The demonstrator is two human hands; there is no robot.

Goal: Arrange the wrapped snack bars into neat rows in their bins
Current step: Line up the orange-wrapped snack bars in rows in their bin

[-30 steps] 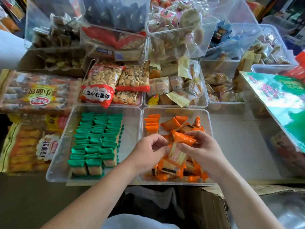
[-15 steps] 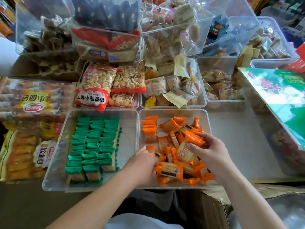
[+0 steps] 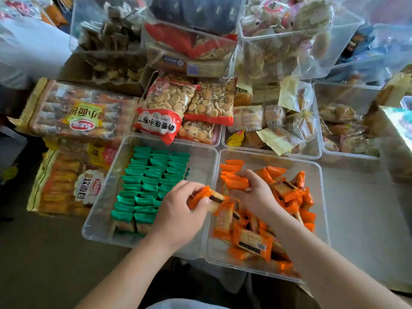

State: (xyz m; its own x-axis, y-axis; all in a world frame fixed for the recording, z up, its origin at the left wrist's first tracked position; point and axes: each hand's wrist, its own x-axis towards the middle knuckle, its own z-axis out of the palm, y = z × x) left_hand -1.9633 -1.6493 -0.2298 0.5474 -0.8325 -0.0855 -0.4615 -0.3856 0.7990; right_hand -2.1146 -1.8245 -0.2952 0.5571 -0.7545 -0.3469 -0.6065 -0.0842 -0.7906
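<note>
Seen from the head camera, both hands worked at the clear bin (image 3: 321, 197) in the lower centre-right of the frame. The left hand (image 3: 176, 214) had its fingers curled round one orange-wrapped snack bar (image 3: 200, 195), holding it over the bin's left rim. The right hand (image 3: 259, 197), further up, pinched a small stack of orange bars (image 3: 236, 183) between thumb and fingers, just below the short row (image 3: 231, 166) in the bin's upper left corner. Other orange bars lay in a loose pile (image 3: 252, 238) across the lower and right parts of that bin. Just beside it on the left, a second clear bin (image 3: 104, 197) held green-wrapped bars (image 3: 151, 181) packed in three close rows. Above the green bin lay bags of small round biscuits (image 3: 165, 108), and at the left edge sat packs of bread rolls (image 3: 73, 112).
</note>
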